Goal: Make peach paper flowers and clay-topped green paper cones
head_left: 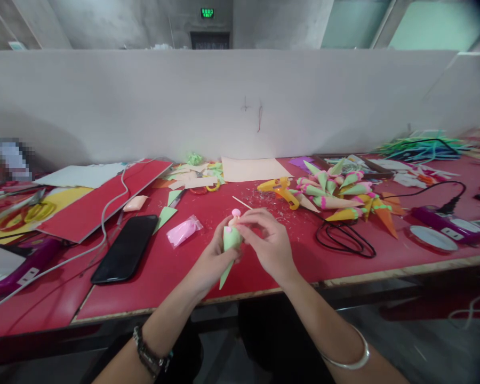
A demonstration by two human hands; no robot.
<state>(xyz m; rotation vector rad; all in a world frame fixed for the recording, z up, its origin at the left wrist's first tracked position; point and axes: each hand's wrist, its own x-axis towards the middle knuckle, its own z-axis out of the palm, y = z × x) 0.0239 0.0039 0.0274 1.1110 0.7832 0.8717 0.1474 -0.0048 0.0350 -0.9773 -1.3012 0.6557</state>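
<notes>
My left hand is closed around a light green paper cone, its point down toward the table's front edge. A pink ball of soft clay sits at the cone's top, above a peach-coloured piece. Another small pink bit sticks to the rim. My right hand is closed, thumb and fingertips pinched against the peach piece at the cone's mouth. From behind its fingers a thin wooden stick points up and left. What lies between the right fingertips is mostly hidden.
A pink clay packet and black phone lie to the left. On the right are a yellow glue gun, a pile of finished paper cones, a coiled black cable, a white lid and a purple power strip.
</notes>
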